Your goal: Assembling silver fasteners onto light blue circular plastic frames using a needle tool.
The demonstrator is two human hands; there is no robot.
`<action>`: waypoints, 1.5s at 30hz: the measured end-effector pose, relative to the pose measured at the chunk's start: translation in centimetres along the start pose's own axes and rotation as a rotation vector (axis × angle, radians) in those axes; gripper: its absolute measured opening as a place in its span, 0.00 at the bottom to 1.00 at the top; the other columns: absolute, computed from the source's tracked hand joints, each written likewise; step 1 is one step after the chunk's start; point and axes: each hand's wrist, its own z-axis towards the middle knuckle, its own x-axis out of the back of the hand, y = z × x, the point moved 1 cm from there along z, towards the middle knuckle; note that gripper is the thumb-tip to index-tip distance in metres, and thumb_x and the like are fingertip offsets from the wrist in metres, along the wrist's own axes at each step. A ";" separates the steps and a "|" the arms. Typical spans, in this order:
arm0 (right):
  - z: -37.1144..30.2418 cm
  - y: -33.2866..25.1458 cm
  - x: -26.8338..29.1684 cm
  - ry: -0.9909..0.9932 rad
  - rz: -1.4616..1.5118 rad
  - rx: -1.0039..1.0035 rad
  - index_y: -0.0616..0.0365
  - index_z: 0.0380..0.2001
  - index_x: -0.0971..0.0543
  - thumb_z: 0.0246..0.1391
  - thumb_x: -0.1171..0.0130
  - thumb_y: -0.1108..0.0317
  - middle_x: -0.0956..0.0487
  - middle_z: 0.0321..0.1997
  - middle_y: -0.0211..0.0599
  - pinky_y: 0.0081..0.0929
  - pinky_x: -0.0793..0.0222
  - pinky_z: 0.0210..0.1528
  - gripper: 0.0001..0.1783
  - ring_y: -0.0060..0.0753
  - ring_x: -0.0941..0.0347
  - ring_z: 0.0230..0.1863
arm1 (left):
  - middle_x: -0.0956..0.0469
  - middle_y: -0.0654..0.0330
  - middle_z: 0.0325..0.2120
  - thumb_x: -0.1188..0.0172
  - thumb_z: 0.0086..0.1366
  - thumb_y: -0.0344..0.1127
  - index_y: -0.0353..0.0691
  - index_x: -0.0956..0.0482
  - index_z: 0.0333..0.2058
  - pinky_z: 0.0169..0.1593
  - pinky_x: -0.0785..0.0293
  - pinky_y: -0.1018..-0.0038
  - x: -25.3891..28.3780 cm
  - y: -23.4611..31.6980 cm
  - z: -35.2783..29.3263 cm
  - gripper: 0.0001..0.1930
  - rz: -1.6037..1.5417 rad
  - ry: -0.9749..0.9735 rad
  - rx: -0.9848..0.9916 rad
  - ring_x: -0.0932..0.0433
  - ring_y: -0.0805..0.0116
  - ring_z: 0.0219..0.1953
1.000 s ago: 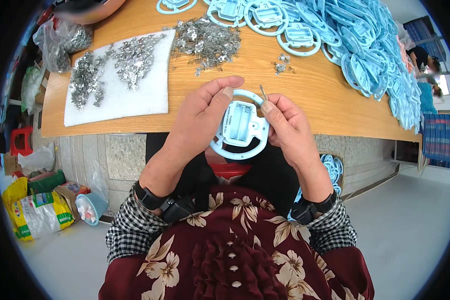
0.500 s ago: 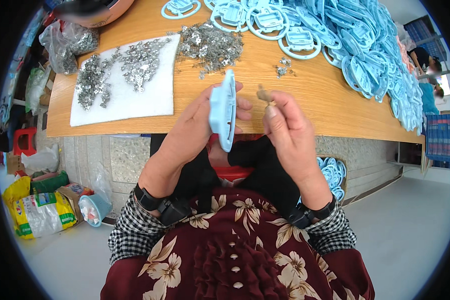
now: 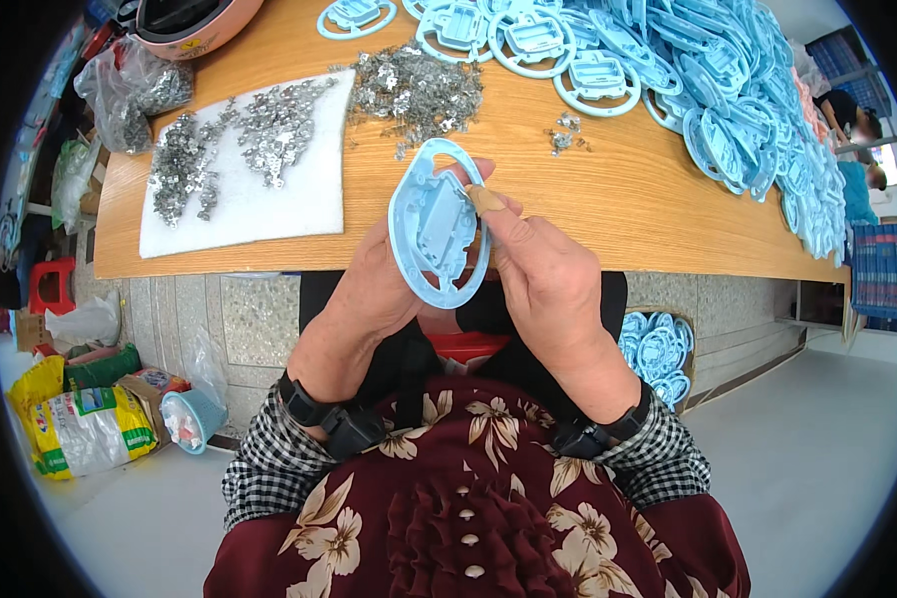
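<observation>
Head view: left grip (image 3: 373,282), partly hidden, clasps a blue wheel (image 3: 437,227); can't tell whether right grip (image 3: 548,271) holds anything.

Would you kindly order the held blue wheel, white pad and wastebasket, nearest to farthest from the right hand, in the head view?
1. Blue wheel: at the right hand.
2. White pad: left, on the table.
3. Wastebasket: far lower left.
</observation>
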 end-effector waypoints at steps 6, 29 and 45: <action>-0.5 1.0 -0.6 0.103 -0.197 0.173 0.51 0.52 0.18 0.41 0.36 0.77 0.28 0.24 0.30 0.30 0.28 0.25 0.28 0.32 0.26 0.25 | 0.24 0.40 0.53 0.44 0.72 0.43 0.35 0.33 0.63 0.51 0.18 0.67 0.0 -0.6 0.3 0.26 -0.160 -0.012 0.094 0.20 0.55 0.52; -0.4 1.8 5.0 -0.462 0.891 -0.464 0.65 0.42 0.21 0.62 0.39 0.69 0.22 0.33 0.22 0.15 0.34 0.36 0.10 0.10 0.32 0.34 | 0.25 0.62 0.48 0.41 0.68 0.33 0.35 0.30 0.56 0.53 0.28 0.76 -1.0 4.1 -2.4 0.19 0.695 -0.098 0.108 0.25 0.77 0.48; 9.1 3.2 -3.4 -0.300 -0.045 -0.233 0.62 0.31 0.20 0.55 0.39 0.64 0.18 0.28 0.46 0.40 0.28 0.35 0.11 0.51 0.21 0.32 | 0.21 0.63 0.41 0.46 0.71 0.32 0.36 0.31 0.58 0.44 0.26 0.82 2.8 4.2 -2.1 0.18 0.471 0.231 0.157 0.23 0.81 0.41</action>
